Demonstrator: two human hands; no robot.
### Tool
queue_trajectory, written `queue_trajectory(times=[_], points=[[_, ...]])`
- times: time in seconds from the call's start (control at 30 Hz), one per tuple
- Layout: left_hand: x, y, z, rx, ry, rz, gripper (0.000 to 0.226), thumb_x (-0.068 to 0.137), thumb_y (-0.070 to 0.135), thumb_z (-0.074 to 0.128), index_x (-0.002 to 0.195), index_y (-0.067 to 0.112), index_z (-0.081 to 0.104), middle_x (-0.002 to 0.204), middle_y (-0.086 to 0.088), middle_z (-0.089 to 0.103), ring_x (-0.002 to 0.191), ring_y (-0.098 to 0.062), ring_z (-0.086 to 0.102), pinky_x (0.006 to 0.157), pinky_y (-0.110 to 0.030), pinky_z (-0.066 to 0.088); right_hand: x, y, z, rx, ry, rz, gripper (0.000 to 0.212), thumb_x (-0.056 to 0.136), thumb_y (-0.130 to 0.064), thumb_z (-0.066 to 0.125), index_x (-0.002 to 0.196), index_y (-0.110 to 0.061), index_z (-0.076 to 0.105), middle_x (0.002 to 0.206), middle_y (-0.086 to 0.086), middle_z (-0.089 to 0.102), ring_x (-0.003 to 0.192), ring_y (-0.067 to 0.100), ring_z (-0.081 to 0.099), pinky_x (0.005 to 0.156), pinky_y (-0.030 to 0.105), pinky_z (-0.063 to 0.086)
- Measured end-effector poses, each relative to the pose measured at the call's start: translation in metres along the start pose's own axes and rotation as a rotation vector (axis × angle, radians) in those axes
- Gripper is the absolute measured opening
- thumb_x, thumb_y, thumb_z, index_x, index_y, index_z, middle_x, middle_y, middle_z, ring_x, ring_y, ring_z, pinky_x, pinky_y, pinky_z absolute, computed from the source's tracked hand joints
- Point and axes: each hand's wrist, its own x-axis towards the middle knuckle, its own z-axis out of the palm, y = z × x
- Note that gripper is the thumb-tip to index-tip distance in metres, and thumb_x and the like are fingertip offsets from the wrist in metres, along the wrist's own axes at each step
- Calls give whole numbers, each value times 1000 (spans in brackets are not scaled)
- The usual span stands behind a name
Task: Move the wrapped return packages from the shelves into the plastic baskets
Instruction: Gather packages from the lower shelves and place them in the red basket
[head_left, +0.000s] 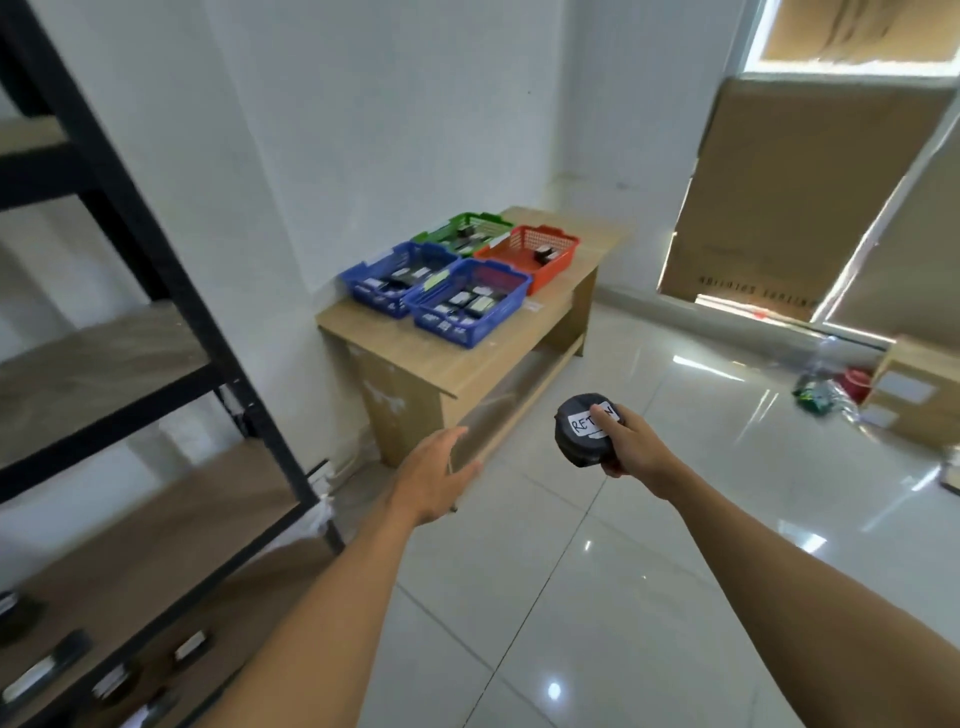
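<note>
My right hand (631, 447) grips a round package wrapped in black film (579, 434) with a white "RETURN" label, held over the floor in front of the table. My left hand (434, 475) is stretched forward, fingers apart, holding nothing. On the wooden table (410, 358) stand two blue baskets (387, 260) (498, 306), a green basket (480, 221) and a red-orange basket (561, 247), each with wrapped packages inside. More wrapped packages (109, 675) lie on the lowest shelf of the black-framed rack (208, 332) at the left.
Large cardboard sheets (779, 197) lean against the window at the back right. A cardboard box (919, 395) and crumpled plastic wrap (826, 389) lie on the glossy tiled floor at the right. The white wall runs behind the table.
</note>
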Motion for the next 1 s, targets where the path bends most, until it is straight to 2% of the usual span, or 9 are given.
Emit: queue_trajectory(times=[0.2,0.37,0.63,0.87,1.0], points=[[109,73,31,-1,40,-28,59,100,39,59,150,11,44,153,-7,47,140,-22,44,114,-32,33,84,-12,-126,-54,-22,-11,36,107,-44,47,122,-13,56,88,10,62,62,15,52,51,25,42],[191,133,51,-20,77,-74,59,99,38,59,149,11,45,151,-6,50,139,-22,46,113,-33,34,156,-37,-205,-48,-47,-32,40,107,-43,49,124,-8,56,81,9,60,54,14,49,46,27,39],[323,191,89,-53,97,-77,64,97,46,58,152,17,42,155,0,46,141,-17,43,113,-33,35,284,-61,-274,-51,-106,-53,39,107,-42,48,122,-8,57,75,3,60,50,11,49,46,27,38],[477,197,105,-90,138,-91,63,98,46,56,153,18,40,156,0,44,144,-17,40,119,-38,33,431,-87,-320,-68,-151,-79,33,107,-44,48,116,-13,59,76,4,62,53,12,49,49,27,37],[561,193,104,-126,170,-142,63,98,47,57,152,19,41,156,-1,44,142,-18,42,117,-38,34,516,-108,-344,-102,-163,-53,34,106,-44,50,114,-12,60,69,0,63,53,13,48,49,27,36]])
